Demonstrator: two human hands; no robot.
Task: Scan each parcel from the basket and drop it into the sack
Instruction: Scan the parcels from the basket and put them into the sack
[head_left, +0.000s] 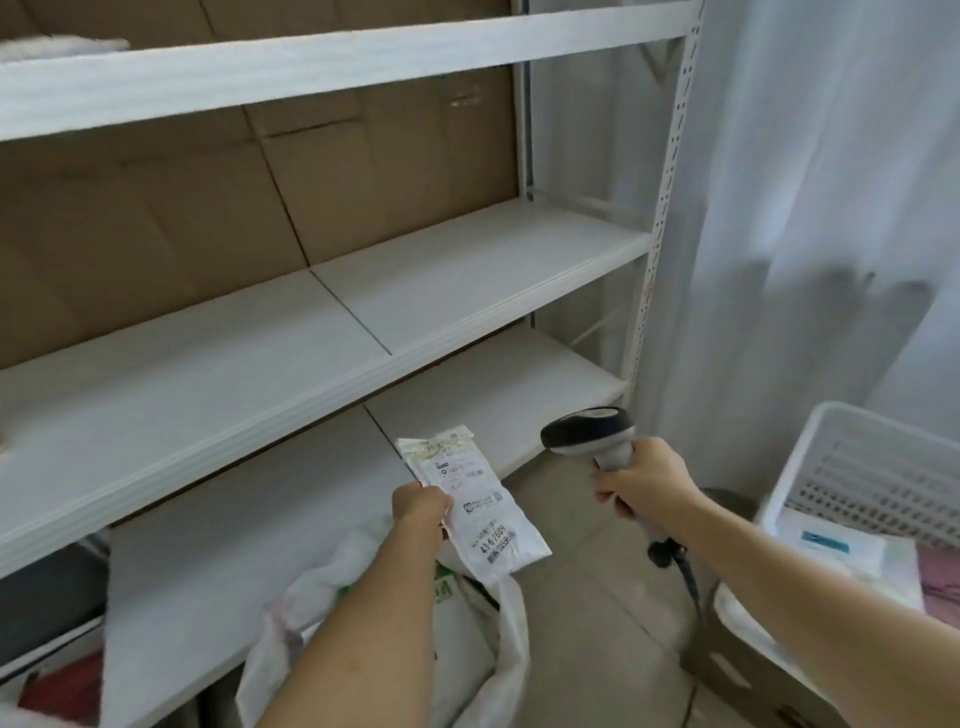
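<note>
The left hand (420, 506) grips a flat white poly parcel (475, 506) by its left edge, fingers clamped on the soft, slightly crinkled film. The parcel is a long rectangle, tilted with its printed label face up, and it hangs in the air just above the open mouth of the sack (498, 660). The sack is limp woven white plastic with green print inside, its rim slumped and uneven on the floor near the person.

The right hand (641, 480) wraps the grey handle of a scanner (592, 431), fingers closed around it; its dark, rounded head points left toward the parcel, a clear gap between the two. A black cable trails down from the grip.

At the right edge sits the basket (852, 462), white rigid plastic with slotted walls, holding flat pale and pink packets. It stands well apart from the sack, with bare tiled floor (587, 623) between them.

Beyond, a white metal shelf unit (363, 322) runs left to right, its smooth boards bare, brown cardboard behind. A pale curtain (831, 208) hangs far right.
</note>
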